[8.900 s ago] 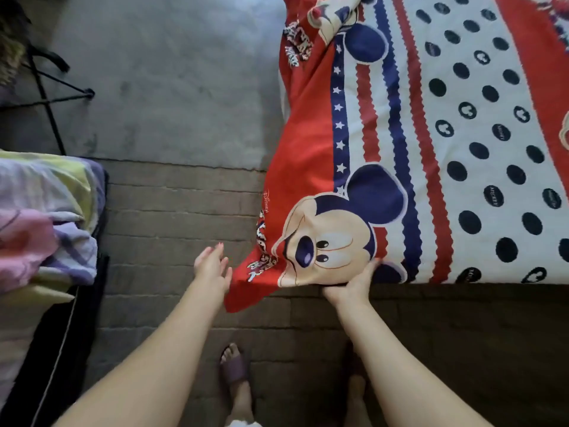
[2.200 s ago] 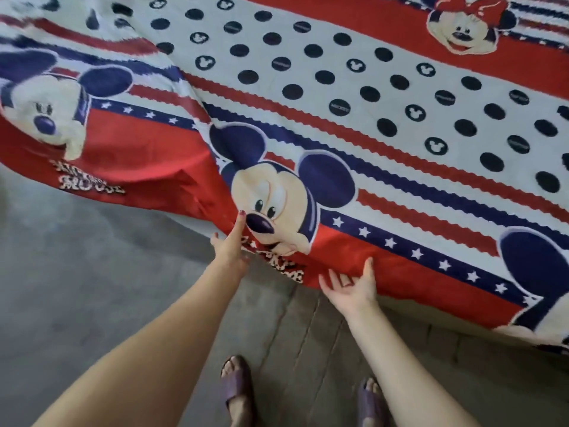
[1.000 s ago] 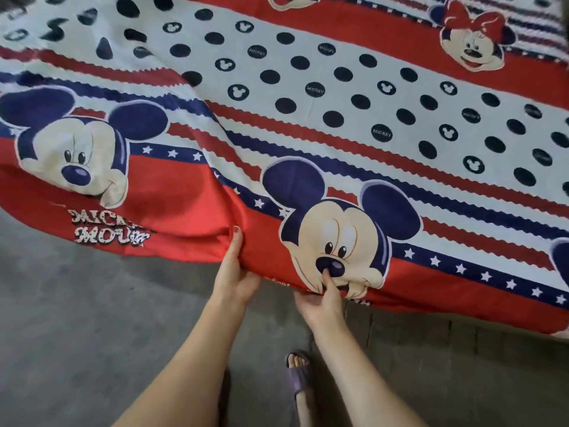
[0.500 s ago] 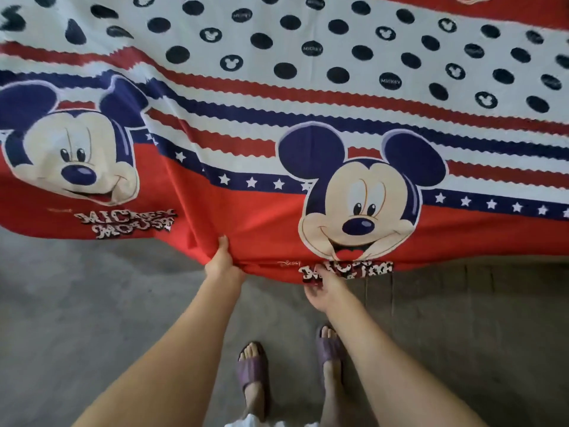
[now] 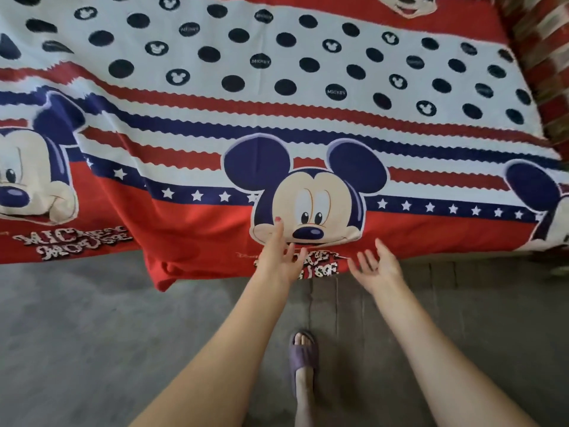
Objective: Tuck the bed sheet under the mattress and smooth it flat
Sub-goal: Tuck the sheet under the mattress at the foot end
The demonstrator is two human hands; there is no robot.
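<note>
There is only one camera. It sits on the person's head and looks forward and down. It has a wide lens, so straight lines bend near the edges. The bed sheet [image 5: 277, 87] on the bed fills the top half of the view and runs off the left, right and top sides. The grey floor [image 5: 77, 334] fills the bottom half. Both arms reach in from the bottom edge, and the left hand [image 5: 278, 257] and right hand [image 5: 377, 266] meet the near edge of the bed in the middle. One foot in a purple slipper [image 5: 303, 354] shows straight below, so the camera is close to the bed.
</note>
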